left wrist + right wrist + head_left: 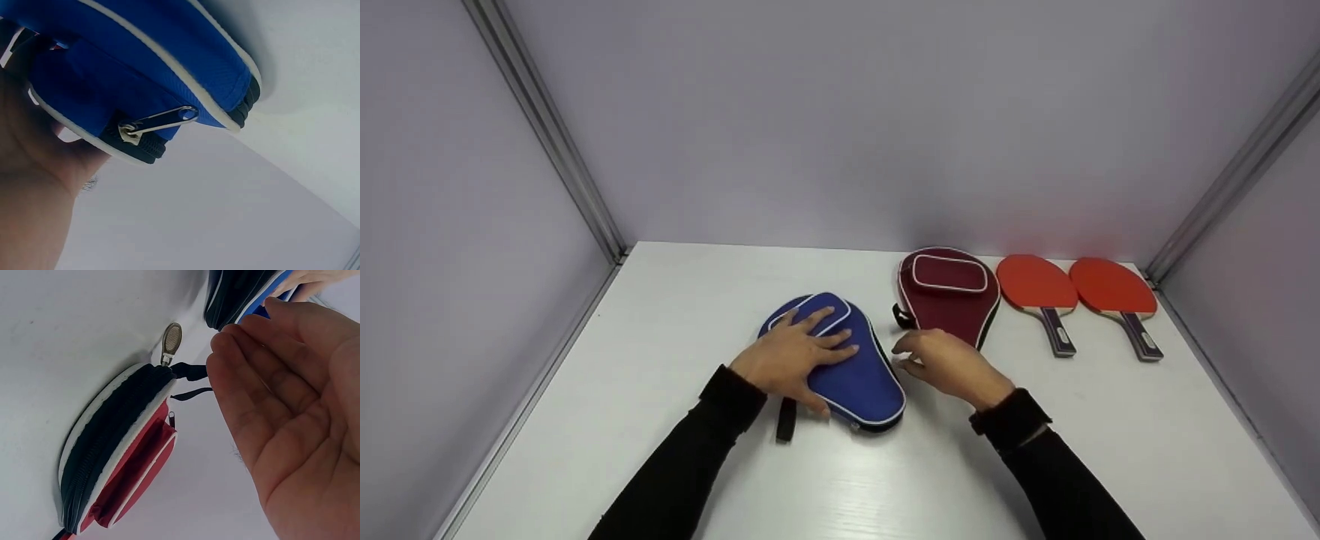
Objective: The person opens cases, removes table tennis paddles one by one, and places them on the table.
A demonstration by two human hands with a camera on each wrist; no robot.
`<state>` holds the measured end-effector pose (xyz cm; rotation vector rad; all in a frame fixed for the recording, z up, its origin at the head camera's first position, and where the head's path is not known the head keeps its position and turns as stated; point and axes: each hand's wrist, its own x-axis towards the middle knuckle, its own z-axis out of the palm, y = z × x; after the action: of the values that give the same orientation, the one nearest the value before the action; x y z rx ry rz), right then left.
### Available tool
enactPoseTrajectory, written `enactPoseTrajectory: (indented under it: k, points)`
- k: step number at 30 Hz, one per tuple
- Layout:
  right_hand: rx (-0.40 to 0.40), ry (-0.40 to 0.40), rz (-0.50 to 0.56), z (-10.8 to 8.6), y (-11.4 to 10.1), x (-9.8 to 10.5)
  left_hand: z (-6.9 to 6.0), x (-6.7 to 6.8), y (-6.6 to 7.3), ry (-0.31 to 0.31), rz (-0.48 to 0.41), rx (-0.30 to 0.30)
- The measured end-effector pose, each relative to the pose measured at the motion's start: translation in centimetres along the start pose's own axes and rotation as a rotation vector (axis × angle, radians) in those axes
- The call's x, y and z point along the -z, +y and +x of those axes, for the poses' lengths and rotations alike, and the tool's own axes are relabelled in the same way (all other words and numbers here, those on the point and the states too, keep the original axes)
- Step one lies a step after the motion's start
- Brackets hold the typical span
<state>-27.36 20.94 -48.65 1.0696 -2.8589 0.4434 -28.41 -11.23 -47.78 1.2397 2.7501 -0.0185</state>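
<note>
A blue table tennis paddle case with white piping lies on the white table, its narrow end toward the front right. My left hand rests on top of it with fingers spread over the pocket. In the left wrist view a metal zipper pull hangs from the case's pocket. Just right of the case hovers my right hand, its fingers loosely bent and holding nothing. Behind this hand lies a maroon paddle case, its lower end partly hidden; the right wrist view shows its zipper pull and black strap.
Two table tennis paddles with red faces, a left one and a right one, lie at the back right, handles toward the front. A black strap sticks out beside the blue case. Pale walls enclose the table.
</note>
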Motion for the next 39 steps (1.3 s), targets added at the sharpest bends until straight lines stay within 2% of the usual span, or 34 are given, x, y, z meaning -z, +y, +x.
enactPoseTrajectory:
  k: [12, 21, 27, 33, 35, 39]
  points:
    - [0.028, -0.03, -0.007, 0.2, 0.4, -0.7, -0.7, 0.3, 0.8, -0.035, 0.036, -0.116]
    - [0.068, -0.051, 0.014, 0.2, 0.4, -1.2, -0.6, 0.6, 0.3, 0.029, 0.135, -0.163]
    - [0.078, -0.05, 0.012, 0.1, 0.3, -1.0, -0.2, 0.4, -0.7, 0.082, 0.216, -0.138]
    - [0.084, -0.038, -0.024, 0.1, 0.2, -0.9, 0.1, 0.6, 0.1, 0.101, 0.353, -0.077]
    - [0.101, -0.024, -0.045, 0.1, 0.2, -0.8, 0.1, 0.7, 0.6, 0.08, 0.305, -0.055]
    - [0.126, -0.003, -0.055, 0.2, 0.2, -0.7, 0.0, 1.2, 1.9, 0.034, 0.109, 0.015]
